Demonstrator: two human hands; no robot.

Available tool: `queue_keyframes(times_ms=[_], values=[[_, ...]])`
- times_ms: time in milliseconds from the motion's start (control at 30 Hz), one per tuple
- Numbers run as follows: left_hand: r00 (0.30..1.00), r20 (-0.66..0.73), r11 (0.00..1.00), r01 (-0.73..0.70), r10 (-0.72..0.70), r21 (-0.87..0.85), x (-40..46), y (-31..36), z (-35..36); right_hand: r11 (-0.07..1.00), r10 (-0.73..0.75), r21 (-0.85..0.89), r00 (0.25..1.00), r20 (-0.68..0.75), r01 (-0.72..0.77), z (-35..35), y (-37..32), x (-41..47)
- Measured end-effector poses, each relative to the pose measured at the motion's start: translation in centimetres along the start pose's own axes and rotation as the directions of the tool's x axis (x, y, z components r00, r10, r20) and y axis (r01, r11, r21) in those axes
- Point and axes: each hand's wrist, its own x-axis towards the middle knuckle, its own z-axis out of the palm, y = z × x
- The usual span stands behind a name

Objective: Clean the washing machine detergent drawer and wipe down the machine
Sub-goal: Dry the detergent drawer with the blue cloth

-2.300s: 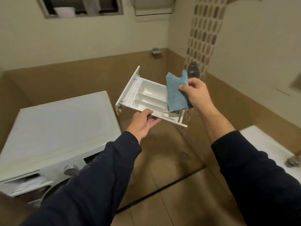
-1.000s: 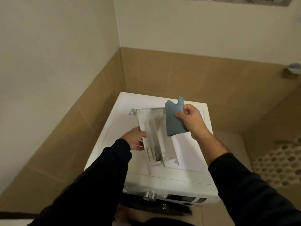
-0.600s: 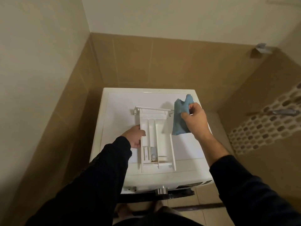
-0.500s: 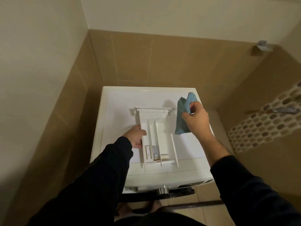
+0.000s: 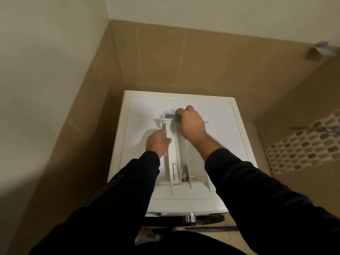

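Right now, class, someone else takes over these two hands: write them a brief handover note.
Left hand: grips the left wall of the detergent drawer, steadying it.
Right hand: holds the blue cloth, pressed at the drawer's far end.
The drawer is out of its slot and lies on the washing machine top.
Done: drawer removed.
Left: finish wiping its compartments, refit it, wipe the machine.

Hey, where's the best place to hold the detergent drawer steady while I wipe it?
Probably its long left side wall, from the left, as the left hand does now. The detergent drawer lies lengthwise on the washing machine, so that keeps the compartments open for the blue cloth.
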Motion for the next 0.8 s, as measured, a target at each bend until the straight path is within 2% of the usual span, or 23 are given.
queue_keyframes(times_ms=[233, 367, 500, 633, 800], values=[[0.998, -0.02, 0.984, -0.063, 0.067, 0.164, 0.4, -0.4, 0.5, 0.975, -0.197, 0.135, 0.967, 0.163, 0.176, 1.7, -2.0, 0.3], [0.997, -0.006, 0.975, -0.072, 0.074, 0.209, 0.5, -0.6, 0.8, 0.96, -0.251, -0.086, 0.953, 0.17, 0.268, 1.8, -2.0, 0.8], [1.0, 0.008, 0.983, -0.027, 0.026, 0.181, 1.0, -0.5, 0.7, 0.956, -0.213, -0.178, 0.968, 0.135, 0.235, 1.8, -2.5, 1.4], [0.998, -0.028, 0.974, -0.046, 0.054, 0.222, 1.1, -0.6, 1.1, 0.96, -0.145, -0.228, 0.985, 0.088, 0.162, 1.7, -1.8, 1.3], [0.999, 0.004, 0.966, -0.044, 0.045, 0.256, 1.3, -0.2, 1.0, 0.963, -0.07, -0.257, 0.996, 0.057, 0.082, 0.6, 0.6, 0.5]])
